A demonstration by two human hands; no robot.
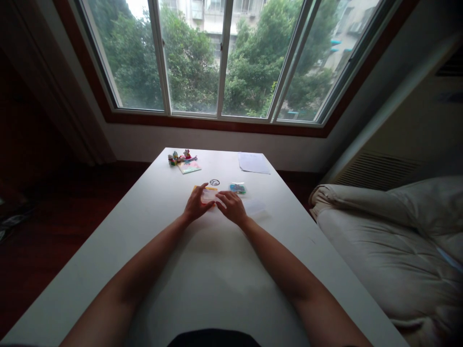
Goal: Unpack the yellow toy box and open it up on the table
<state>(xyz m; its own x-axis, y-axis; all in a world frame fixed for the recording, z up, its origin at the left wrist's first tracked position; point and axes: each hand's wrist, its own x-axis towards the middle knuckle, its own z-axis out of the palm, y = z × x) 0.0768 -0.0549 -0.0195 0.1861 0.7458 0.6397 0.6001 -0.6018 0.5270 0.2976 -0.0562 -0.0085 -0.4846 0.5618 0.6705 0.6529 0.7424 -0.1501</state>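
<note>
A small flat piece, pale and see-through with yellow-orange edges (pixel 209 195), lies on the white table between my hands. My left hand (pixel 196 204) grips its left side, fingers along the far edge and thumb at the near edge. From the right, my right hand (pixel 232 206) has its fingertips at the piece's right edge, with the thumb pointing towards the left thumb. Just beyond the hands is a small round item with a dark rim (pixel 214 182). A clear box with blue and green contents (pixel 238 188) sits beyond my right hand.
Small colourful figurines (pixel 175 158) and a pastel card or booklet (pixel 189 166) are at the far left of the white table (pixel 202 279). Paper sheets (pixel 253 163) lie at the far right. A translucent sheet (pixel 255 208) is beside my right wrist. A cream sofa (pixel 365 241) stands right.
</note>
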